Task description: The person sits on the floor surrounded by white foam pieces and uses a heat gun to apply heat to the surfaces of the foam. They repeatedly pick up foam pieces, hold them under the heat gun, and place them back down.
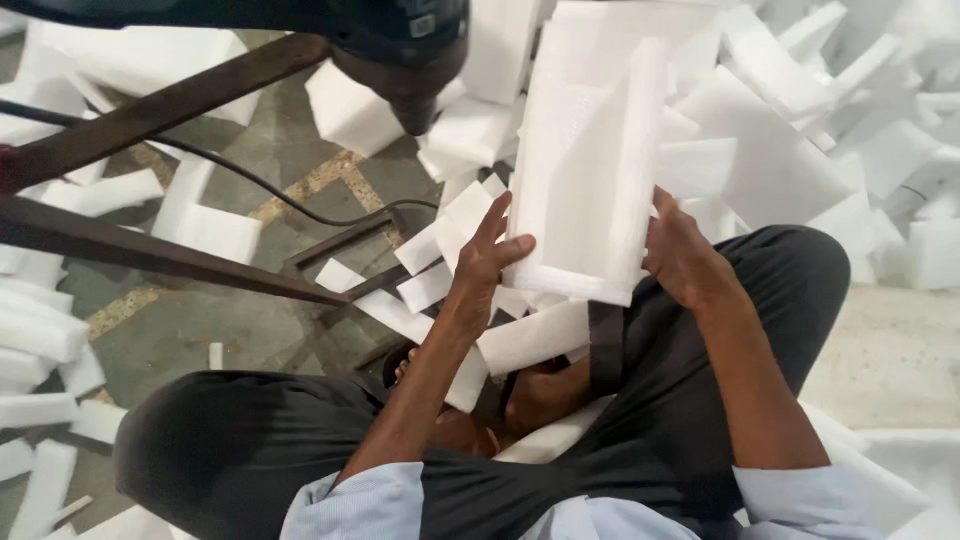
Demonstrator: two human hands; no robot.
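A person sits on the floor (200, 330) with legs in dark trousers (240, 440) folded under, light blue sleeves (345, 505) showing at the bottom edge. Both hands hold up one long white foam block (590, 170), which stands nearly upright and leans a little away from the body, its lower end just above the lap. The left hand (485, 262) presses against the block's left side near the bottom, fingers spread upward and the thumb laid across the front face. The right hand (682, 258) grips the opposite edge at about the same height, its fingers mostly hidden behind the foam. So the two hands are apart, clamped on the block from either side. Below the block, smaller white foam pieces (530, 335) lie across the lap and around a bare foot (545, 395) tucked between the knees. More foam offcuts (790, 130) are heaped to the right and behind, and others lie scattered over the floor on the left. A dark machine head (405, 50) hangs at the top of the view, carried on a rusty brown metal frame (150, 255) whose bars run across the left side. A thin black cable (260, 185) trails over the floor beneath it.
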